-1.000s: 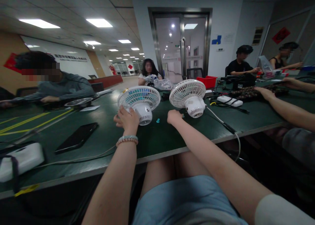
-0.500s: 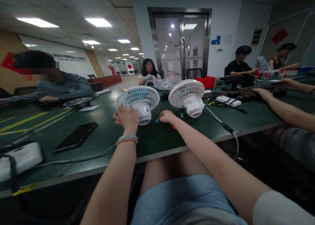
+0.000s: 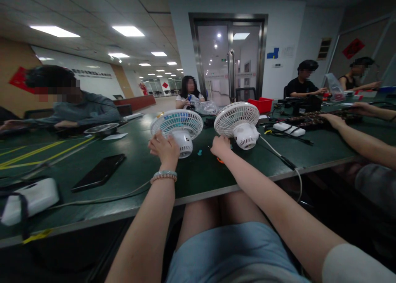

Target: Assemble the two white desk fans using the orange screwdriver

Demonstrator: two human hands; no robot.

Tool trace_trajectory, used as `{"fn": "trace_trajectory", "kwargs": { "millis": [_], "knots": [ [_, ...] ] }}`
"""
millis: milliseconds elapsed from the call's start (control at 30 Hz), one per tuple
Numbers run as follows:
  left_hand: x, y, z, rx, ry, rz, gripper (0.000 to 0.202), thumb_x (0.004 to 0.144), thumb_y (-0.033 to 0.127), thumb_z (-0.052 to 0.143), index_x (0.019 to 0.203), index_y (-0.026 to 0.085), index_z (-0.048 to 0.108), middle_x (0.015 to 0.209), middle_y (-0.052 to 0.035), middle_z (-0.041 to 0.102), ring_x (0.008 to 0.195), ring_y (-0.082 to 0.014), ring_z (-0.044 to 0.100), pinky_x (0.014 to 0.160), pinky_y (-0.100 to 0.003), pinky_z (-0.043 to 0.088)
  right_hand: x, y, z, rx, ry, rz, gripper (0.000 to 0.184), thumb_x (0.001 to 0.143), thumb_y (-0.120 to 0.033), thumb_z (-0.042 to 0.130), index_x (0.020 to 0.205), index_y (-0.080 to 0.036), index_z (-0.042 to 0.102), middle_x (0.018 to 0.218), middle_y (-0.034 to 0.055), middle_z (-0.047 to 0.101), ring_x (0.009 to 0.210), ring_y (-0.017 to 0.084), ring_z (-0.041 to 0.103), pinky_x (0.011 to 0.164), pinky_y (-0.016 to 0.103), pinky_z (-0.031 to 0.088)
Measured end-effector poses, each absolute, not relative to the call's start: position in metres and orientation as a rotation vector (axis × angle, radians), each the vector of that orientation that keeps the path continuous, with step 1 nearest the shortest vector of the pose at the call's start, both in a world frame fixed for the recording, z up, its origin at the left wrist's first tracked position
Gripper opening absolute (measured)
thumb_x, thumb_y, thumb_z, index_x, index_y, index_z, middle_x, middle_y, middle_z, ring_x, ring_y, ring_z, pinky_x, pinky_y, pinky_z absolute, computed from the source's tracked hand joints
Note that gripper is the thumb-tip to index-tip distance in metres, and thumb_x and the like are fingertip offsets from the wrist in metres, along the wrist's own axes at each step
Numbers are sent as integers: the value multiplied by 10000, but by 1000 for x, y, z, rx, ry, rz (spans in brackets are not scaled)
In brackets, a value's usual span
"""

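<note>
Two small white fans stand on the green table, their round cages tilted up. My left hand (image 3: 165, 150) grips the left fan (image 3: 185, 139) at its cage and housing, with bluish colour showing through the grille. In front of the right fan (image 3: 247, 134), my right hand (image 3: 221, 146) is closed with its fingertips pinched. A tiny dark tip pokes out from those fingers; what it belongs to I cannot make out. A small teal piece (image 3: 199, 152) lies on the table between my hands. Another teal bit and an orange object (image 3: 220, 160) are partly hidden by my right hand.
A black phone (image 3: 99, 172) and a white box-like device (image 3: 32, 200) lie to the left. At right are a white power strip (image 3: 289, 129), cables and a co-worker's arms (image 3: 355, 134). A red bin (image 3: 262, 105) stands behind. Several people sit around the table (image 3: 192, 184).
My right hand has moved right, away from the teal piece, and a tiny dark tip now shows at its fingers. My left hand stays on the left fan. The view has shifted slightly.
</note>
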State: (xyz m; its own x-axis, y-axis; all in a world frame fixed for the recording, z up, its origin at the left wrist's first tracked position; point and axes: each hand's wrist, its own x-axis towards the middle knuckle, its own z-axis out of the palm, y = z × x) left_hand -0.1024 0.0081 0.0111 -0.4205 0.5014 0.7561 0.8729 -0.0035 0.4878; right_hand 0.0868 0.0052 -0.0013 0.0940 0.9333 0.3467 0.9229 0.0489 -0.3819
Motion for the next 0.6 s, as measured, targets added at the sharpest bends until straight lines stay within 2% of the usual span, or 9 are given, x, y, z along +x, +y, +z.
{"fn": "trace_trajectory", "kwargs": {
  "millis": [167, 300, 500, 600],
  "knots": [
    [-102, 9, 9, -1448, -1957, -1356, 480, 869, 336, 337, 1312, 155, 381, 1262, -187, 442, 1182, -352, 358, 934, -544, 334, 94, 17, -7, -2020, -1773, 105, 559, 750, -299, 604, 1203, 12, 506, 1248, 286, 470, 1189, 351, 433, 931, 445, 388],
    [-102, 9, 8, -1459, -1949, -1339, 476, 874, 340, 329, 1308, 155, 387, 1237, -188, 462, 1163, -346, 375, 923, -541, 345, 102, 26, -7, -2102, -1762, 210, 580, 766, -259, 573, 1254, 34, 465, 1296, 298, 430, 1219, 366, 410, 941, 443, 393],
    [-101, 9, 8, -1474, -1942, -1355, 475, 870, 328, 336, 1306, 150, 392, 1252, -191, 461, 1164, -352, 381, 924, -551, 347, 107, 35, -11, -2165, -1758, 310, 662, 723, -304, 641, 1276, 8, 458, 1355, 301, 365, 1278, 380, 345, 981, 461, 361],
    [-101, 10, 7, -1482, -1941, -1375, 471, 867, 321, 341, 1300, 144, 397, 1254, -197, 460, 1169, -352, 380, 928, -556, 343, 109, 39, -13, -2215, -1768, 371, 697, 714, -351, 659, 1285, -8, 454, 1369, 312, 341, 1260, 374, 382, 957, 463, 388]
  ]
}}
